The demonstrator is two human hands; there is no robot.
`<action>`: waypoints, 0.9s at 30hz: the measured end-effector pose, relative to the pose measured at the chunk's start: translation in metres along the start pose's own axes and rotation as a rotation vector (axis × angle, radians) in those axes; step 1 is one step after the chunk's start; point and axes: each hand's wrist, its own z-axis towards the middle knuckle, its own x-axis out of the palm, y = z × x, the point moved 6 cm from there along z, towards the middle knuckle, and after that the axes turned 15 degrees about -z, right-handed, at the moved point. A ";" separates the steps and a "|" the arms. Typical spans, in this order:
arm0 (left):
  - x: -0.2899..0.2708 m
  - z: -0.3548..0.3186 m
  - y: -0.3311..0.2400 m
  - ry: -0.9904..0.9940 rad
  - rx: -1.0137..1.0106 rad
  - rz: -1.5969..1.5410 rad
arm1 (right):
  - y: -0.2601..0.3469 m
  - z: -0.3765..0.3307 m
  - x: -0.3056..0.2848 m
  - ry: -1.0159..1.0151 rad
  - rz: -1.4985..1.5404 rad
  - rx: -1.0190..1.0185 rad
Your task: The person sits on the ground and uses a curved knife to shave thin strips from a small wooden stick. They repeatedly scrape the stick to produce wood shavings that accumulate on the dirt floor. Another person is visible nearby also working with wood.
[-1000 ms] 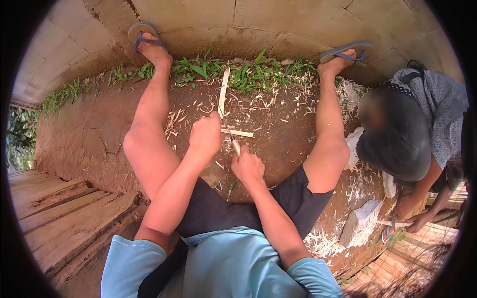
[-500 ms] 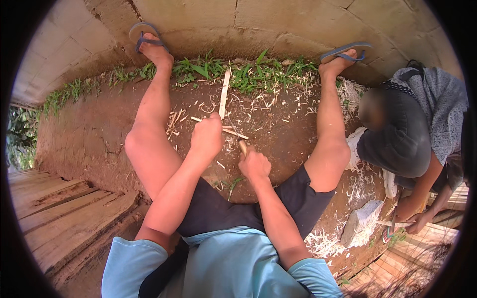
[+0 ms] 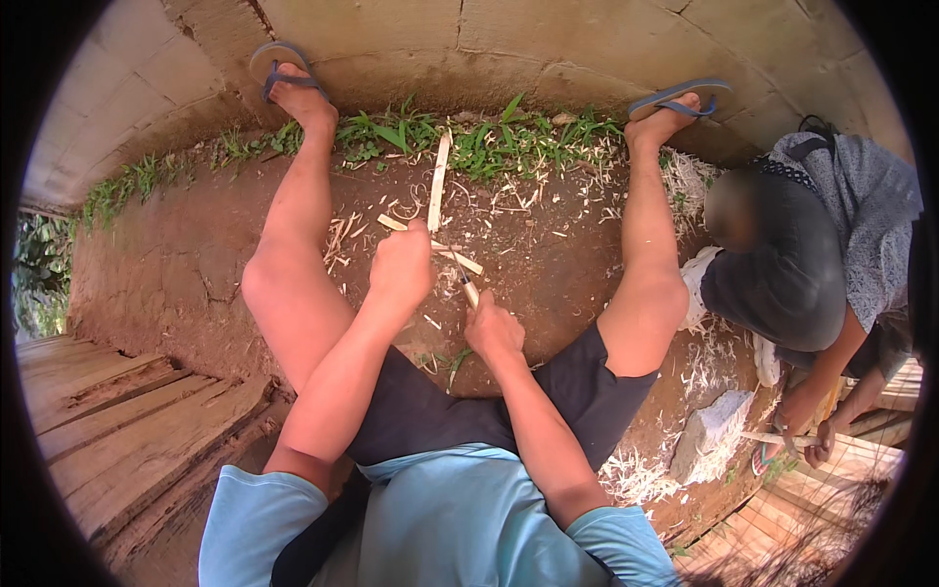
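Observation:
My left hand [image 3: 401, 262] is closed around a short pale wooden strip [image 3: 462, 258], whose two ends stick out on either side of the fist. In my right hand [image 3: 495, 328] is a knife with a light handle [image 3: 471, 292]. Its narrow blade points up and left and meets the strip just right of my left fist. The exact contact of the edge is too small to make out. Just beyond my left hand, a longer pale wooden strip [image 3: 440, 186] extends toward the grass.
Shavings [image 3: 514, 203] litter the brown earth between my legs. Grass [image 3: 479, 147] borders a block wall [image 3: 548, 44] ahead. Wooden planks [image 3: 127, 421] lie at left. At right a crouching person [image 3: 782, 264] holds a wooden strip near a grey stone [image 3: 709, 430].
The wooden strip in my left hand has turned slightly, more of its left end showing. My right hand and the knife have shifted slightly left. The person at right has moved their hands.

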 end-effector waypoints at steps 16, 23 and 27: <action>0.006 -0.001 -0.009 0.018 0.061 -0.037 | -0.001 0.005 -0.013 -0.044 -0.034 -0.021; 0.003 0.002 -0.003 0.018 0.015 -0.022 | 0.000 0.011 -0.006 -0.022 0.076 -0.009; 0.004 0.003 0.002 0.013 -0.007 -0.020 | 0.000 0.028 0.003 0.205 0.453 -0.054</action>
